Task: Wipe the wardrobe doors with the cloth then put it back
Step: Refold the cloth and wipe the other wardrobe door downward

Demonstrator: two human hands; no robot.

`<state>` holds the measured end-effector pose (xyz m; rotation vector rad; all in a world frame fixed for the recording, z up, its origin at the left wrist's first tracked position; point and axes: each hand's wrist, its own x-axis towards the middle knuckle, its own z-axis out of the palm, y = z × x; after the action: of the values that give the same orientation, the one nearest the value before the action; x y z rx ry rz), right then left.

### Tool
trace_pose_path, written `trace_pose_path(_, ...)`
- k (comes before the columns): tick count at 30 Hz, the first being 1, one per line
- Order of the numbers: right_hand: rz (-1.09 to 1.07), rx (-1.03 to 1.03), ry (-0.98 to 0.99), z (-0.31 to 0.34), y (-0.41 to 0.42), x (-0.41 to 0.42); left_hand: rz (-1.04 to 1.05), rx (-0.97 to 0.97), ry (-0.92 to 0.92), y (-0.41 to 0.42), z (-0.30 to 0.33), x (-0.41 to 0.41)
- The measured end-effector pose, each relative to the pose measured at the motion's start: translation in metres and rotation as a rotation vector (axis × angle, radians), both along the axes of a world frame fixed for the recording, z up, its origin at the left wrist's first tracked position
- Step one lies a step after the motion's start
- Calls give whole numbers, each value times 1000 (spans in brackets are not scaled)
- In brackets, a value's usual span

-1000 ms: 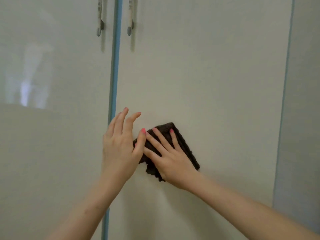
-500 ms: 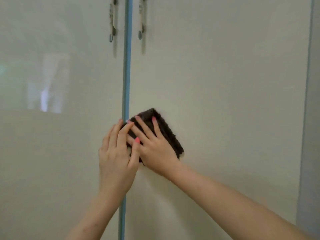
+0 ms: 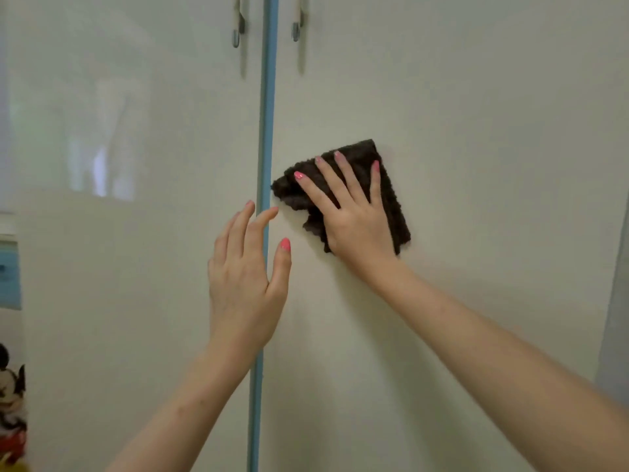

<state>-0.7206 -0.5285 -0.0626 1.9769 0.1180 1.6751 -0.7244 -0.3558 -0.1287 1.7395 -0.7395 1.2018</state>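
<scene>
Cloth, dark, folded, pressed flat against right wardrobe door under right hand, fingers spread, palm on top. Long axis tilted, upper corner up-right, lower-left corner touching blue strip between doors. Left hand open, empty, over strip, just beside cloth to lower left. Hands apart. Right hand alone drives wipe; unwiped door likely rightward and above.

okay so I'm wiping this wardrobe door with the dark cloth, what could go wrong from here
1. The right hand only presses the cloth flat against the right door; lifting the palm could let it drop.
2. The cloth's corner sits at the blue strip, so a leftward stroke might snag there.
3. The left hand with spread fingers may leave prints on the glossy surface.
</scene>
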Motion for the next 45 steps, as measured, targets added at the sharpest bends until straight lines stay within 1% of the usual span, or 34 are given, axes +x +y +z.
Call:
trace_pose_path(1, 23, 52, -30, -19, 8, 5, 1, -3, -4, 1, -2, -1)
trace_pose_path(2, 44, 53, -19, -44, 13, 10, 5, -1, -11, 3, -5, -2)
trace_pose_path(3, 62, 1, 43, -72, 17, 15, 10, 6, -13, 4, -9, -2)
trace_pose_path(6, 41, -279, 336, -161, 16, 14, 17, 33, 11, 5, -21, -3)
trace_pose_path(8, -18, -414, 479, -198, 5, 3, 11, 52, 37, 2, -29, -3)
trace_pose_path(9, -37, -461, 524, -205, -3, -4, 9, 64, 45, -1, -32, -4)
trace_pose_path(11, -51, -531, 554, -196, -24, -21, 5, 88, 48, -10, -36, -7)
trace_pose_path(13, -77, -535, 500, -160, -47, -40, -6, 92, 61, -18, -36, -8)
trace_pose_path(15, -107, -425, 387, -109, -69, -61, -21, 85, 60, -28, -33, -10)
trace_pose_path(18, -134, -171, 237, -47, -90, -87, -57, 62, 49, -46, -30, -14)
trace_pose_path(20, -102, -38, 139, -41, -94, -95, -98, 48, 59, -59, -32, -19)
trace_pose_path(22, -71, 12, 73, -69, -97, -96, -124, 42, 68, -68, -39, -22)
trace_pose_path(23, -64, -7, 84, -95, -100, -97, -131, 48, 66, -72, -43, -24)
trace_pose_path(24, -65, -65, 140, -127, -104, -98, -127, 63, 60, -74, -48, -25)
trace_pose_path(27, -190, -380, 436, -219, -128, -122, -101, 124, 35, -76, -57, -23)
trace_pose_path(29, -239, -557, 555, -240, -147, -143, -95, 121, 58, -74, -58, -21)
trace_pose_path(31, -218, -593, 579, -219, -160, -154, -84, 109, 69, -73, -55, -20)
trace_pose_path(32, -185, -569, 547, -198, -166, -156, -78, 109, 64, -74, -52, -20)
trace_pose_path(34, -141, -450, 421, -145, -177, -158, -86, 104, 48, -78, -44, -22)
trace_pose_path(36, -124, -275, 258, -89, -187, -162, -107, 99, 43, -85, -37, -27)
trace_pose_path(38, -92, -78, 136, -52, -192, -165, -131, 101, 27, -94, -33, -32)
trace_pose_path(40, -43, 60, 60, -45, -188, -165, -152, 110, 9, -102, -34, -37)
trace_pose_path(41, -29, 93, 31, -50, -185, -164, -162, 116, 1, -105, -36, -39)
trace_pose_path(43, -28, 117, -4, -74, -183, -163, -173, 128, -11, -109, -42, -41)
trace_pose_path(45, -55, 89, 27, -119, -188, -166, -179, 128, -11, -110, -50, -40)
